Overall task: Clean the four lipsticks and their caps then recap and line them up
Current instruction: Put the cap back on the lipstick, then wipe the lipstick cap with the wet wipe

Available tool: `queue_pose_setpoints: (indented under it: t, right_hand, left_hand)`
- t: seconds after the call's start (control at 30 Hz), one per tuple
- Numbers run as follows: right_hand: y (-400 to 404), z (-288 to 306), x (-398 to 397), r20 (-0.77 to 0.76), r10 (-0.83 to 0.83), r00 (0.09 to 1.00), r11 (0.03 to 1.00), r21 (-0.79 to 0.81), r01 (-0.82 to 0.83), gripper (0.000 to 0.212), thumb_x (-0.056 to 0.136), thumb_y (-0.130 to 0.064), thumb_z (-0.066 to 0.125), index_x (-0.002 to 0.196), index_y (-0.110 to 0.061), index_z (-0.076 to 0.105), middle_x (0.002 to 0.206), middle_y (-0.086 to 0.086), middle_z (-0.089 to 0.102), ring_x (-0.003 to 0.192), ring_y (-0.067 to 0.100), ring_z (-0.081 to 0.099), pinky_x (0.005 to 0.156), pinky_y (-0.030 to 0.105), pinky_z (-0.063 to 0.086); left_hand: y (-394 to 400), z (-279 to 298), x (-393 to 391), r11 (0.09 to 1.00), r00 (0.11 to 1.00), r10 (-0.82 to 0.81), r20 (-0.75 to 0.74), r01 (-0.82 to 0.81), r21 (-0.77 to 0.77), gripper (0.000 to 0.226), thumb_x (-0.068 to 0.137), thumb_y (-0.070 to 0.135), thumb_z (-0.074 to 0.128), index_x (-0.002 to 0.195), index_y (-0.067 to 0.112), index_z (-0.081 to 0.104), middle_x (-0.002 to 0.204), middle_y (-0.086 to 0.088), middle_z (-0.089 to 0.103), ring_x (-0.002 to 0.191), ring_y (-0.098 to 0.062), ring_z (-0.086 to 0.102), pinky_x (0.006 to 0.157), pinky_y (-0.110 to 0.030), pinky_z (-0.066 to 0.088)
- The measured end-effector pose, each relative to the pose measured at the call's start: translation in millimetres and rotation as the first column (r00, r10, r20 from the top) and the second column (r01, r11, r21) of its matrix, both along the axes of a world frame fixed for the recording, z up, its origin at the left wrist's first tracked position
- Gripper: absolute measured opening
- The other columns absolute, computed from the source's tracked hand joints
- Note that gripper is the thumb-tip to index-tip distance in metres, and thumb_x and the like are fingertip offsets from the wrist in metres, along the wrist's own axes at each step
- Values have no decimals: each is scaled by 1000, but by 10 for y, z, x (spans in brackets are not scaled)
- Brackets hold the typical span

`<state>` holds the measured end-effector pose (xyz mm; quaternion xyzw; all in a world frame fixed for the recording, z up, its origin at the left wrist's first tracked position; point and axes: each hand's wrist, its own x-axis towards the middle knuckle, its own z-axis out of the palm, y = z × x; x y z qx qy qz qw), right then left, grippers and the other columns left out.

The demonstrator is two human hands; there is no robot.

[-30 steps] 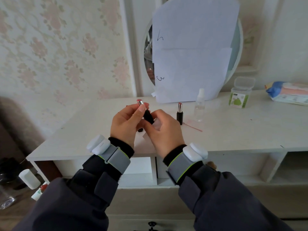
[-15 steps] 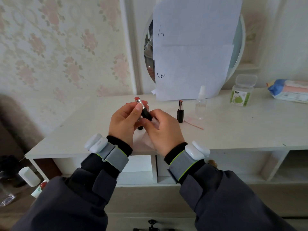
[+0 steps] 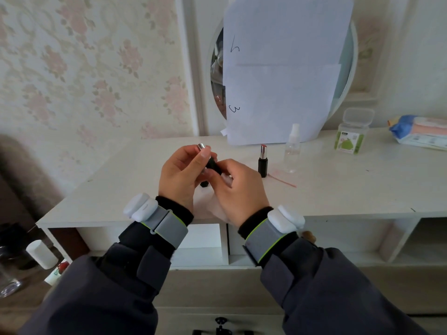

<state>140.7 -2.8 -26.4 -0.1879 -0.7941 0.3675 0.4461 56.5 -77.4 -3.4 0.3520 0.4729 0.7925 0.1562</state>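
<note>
- Above the table's [image 3: 338, 194] front edge, the left hand [image 3: 180, 176] and right hand [image 3: 238, 189] together grip one uncapped lipstick [image 3: 211, 163], tilted, its silver top poking out beside the left thumb.
- Left fingers curl round its upper part; right fingers pinch its black base, with a white wipe [image 3: 212, 206] tucked under the right palm.
- Toward the back edge, a second lipstick [image 3: 263, 162] stands upright, uncapped, just beside a spray bottle [image 3: 292, 148].
- A small black piece [image 3: 204, 183], mostly hidden, sits behind the hands.
</note>
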Motion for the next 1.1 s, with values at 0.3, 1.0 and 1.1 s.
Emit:
queue_pose_setpoints:
  t: [0.3,1.0,1.1]
  right_hand:
    - [37,-4,-15,43,-82,996,995,52,79,28,83,-41,72,73,-19,57,71,-1,58,67,17,54,62,37,47]
    - [115,61,55,1,-74,997,988,-137,73,24,93,-30,63,112,-15,65,113,-3,66,103,7,58,83,12,39]
    - [148,69,46,-41,-153,987,975,-171,144,22,94,-29,60,105,-11,67,105,-1,68,99,11,60,75,7,37]
  left_hand:
    - [10,-54,-21,996,994,82,-70,-83,-20,9,87,12,67,83,17,74,83,-9,71,76,-27,61,62,-37,43]
    - [-70,-67,-103,869,898,228,-377,-363,-337,12,85,21,73,96,27,73,83,14,72,70,4,63,78,-33,57]
    - [-40,-76,-113,851,895,206,-396,-364,-378,16,83,21,75,98,26,73,86,14,72,72,5,63,86,-37,56]
